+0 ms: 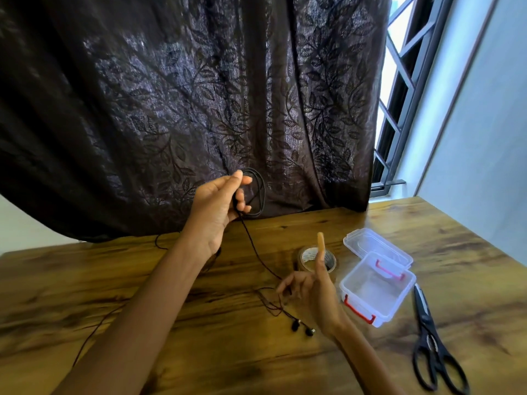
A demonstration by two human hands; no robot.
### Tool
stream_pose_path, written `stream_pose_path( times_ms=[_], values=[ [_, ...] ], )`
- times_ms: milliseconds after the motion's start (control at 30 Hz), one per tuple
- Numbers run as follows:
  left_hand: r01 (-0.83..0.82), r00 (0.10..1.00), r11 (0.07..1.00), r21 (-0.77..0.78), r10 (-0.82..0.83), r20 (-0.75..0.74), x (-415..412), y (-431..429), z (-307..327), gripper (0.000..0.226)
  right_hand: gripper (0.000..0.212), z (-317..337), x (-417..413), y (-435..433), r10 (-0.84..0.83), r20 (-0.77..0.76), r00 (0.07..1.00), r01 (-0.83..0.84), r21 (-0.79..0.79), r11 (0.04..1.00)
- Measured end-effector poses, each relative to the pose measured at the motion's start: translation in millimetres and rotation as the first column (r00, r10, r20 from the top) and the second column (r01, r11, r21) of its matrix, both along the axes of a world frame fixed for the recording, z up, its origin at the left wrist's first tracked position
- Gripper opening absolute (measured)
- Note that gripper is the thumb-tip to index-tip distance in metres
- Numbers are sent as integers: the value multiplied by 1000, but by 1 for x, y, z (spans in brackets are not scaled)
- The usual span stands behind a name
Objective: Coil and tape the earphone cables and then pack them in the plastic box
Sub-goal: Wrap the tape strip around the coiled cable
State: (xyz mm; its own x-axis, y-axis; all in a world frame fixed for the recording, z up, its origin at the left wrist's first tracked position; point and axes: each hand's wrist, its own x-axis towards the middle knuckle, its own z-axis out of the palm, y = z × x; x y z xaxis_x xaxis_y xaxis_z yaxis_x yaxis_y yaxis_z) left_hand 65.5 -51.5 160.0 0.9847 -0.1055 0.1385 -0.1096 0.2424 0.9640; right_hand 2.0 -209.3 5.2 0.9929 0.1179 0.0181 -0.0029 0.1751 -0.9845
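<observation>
A dark leaf-patterned curtain (pixel 171 109) hangs behind the wood-grain surface (pixel 85 280) where you are partway through coiling. Your left hand (pixel 216 206), raised near the far edge, is curled round several oval loops of the thin black earphone cable (pixel 261 192). The loops stand upright, their long axis near vertical. From them the loose tail runs down, rightward and toward you, ending at the two black earbuds (pixel 302 328), which lie just left of your right hand (pixel 312 286). That hand hovers low with its fingers loosely spread and index finger up, gripping nothing that shows. It is the nearer to the slack, so it likely feeds the next wrap. To its right wait the roll of brown tape (pixel 305 256), the open clear plastic box with red latches (pixel 405 295) and the black scissors (pixel 425 315).
</observation>
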Motion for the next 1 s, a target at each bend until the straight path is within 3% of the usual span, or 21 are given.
stream_pose_path(
  times_ms=[233,467,633,767,933,1000],
  values=[
    [3,999,1000,-22,-4,-39,2,9,-8,21,101,12,11,-38,-83,-96,992,77,-60,995],
    [92,995,978,187,-82,-59,-2,6,-24,22,87,52,27,-49,-155,-141,978,155,-10,988],
    [174,983,952,250,-153,-103,-6,-3,-35,23,83,88,39,-46,-195,-113,974,195,-4,981],
    [257,962,931,259,-221,-161,-7,-13,-41,24,86,109,44,-33,-186,-52,981,178,-126,976],
    [299,939,917,264,-233,-253,-9,-23,-46,24,68,125,41,-9,-217,69,974,228,-272,935],
    [289,937,932,217,-229,-264,-9,-25,-48,23,71,124,37,-1,-208,109,972,233,-334,913]
  ],
)
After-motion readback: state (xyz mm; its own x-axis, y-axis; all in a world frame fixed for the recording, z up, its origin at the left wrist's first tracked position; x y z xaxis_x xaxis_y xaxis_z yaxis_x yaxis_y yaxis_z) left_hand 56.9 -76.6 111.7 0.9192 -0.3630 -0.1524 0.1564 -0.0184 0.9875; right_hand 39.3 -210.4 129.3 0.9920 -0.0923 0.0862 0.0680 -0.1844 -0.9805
